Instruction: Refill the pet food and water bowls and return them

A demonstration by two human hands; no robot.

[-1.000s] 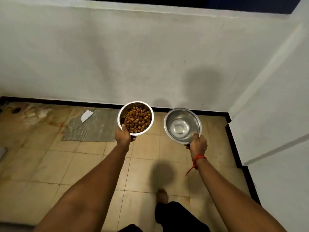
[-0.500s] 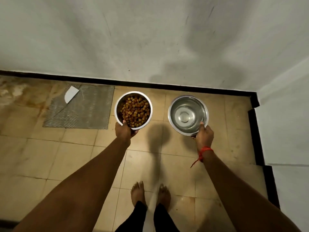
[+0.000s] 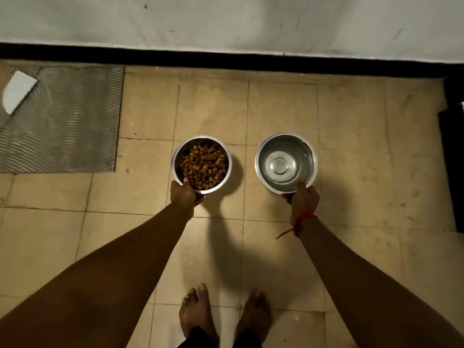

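Note:
Two steel bowls hang low over the beige tiled floor (image 3: 213, 106). The food bowl (image 3: 175, 156), full of brown kibble, is gripped at its near rim by my left hand (image 3: 184, 195). To its right, the water bowl (image 3: 259, 154) holds clear water, and my right hand (image 3: 303, 199), with a red thread at the wrist, grips its near rim. Both bowls are held level. Dark shadows lie close beside them on the tiles; I cannot tell whether either bowl touches the floor.
A grey ribbed mat (image 3: 65, 121) with a white scrap (image 3: 17, 94) lies at the left. A white wall with a black skirting strip (image 3: 226, 59) runs across the back. A dark object (image 3: 454, 156) stands at the right edge. My bare feet (image 3: 223, 312) are below.
Both hands have lowered the bowls toward the floor near the wall, and my head has tilted down and come closer. The bowls' shadows have drawn in beside them.

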